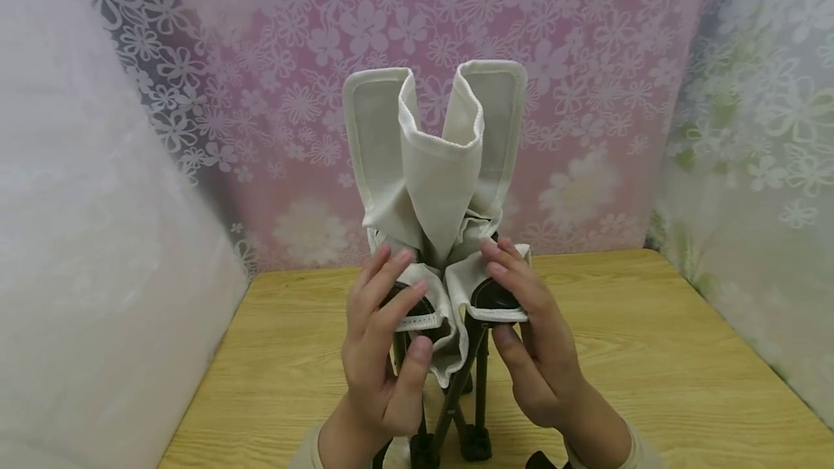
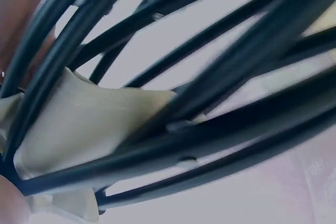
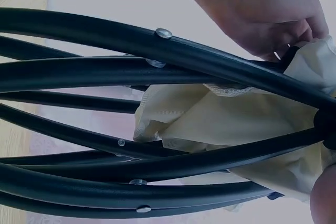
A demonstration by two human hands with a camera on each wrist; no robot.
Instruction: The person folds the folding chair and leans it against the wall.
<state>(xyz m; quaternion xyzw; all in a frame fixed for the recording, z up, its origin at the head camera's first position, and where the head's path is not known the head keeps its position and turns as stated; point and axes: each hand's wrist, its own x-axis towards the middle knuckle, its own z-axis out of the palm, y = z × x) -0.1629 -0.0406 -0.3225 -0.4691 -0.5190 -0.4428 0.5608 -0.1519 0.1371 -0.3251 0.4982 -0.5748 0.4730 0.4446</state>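
A small folding chair [image 1: 439, 187] with cream fabric and dark metal legs stands upright, partly folded, its two back panels rising at the top. My left hand [image 1: 384, 346] holds the left front corner of the seat, fingers over the black corner patch and thumb below. On the other side, my right hand [image 1: 544, 342] grips the right front corner, with its thumb under the white edging. In the right wrist view, crossed dark tubes [image 3: 131, 74] run past the bunched seat fabric [image 3: 210, 114], and the left hand [image 3: 278, 14] is curled at the fabric's far corner.
The chair's feet [image 1: 477, 446] are on a wood-grain table [image 1: 651, 353]. A small black object [image 1: 539, 460] lies at the near edge of the view. Flowered pink sheeting [image 1: 293, 93] hangs behind, with pale sheeting [image 1: 98, 237] on the left and a patterned sheet on the right.
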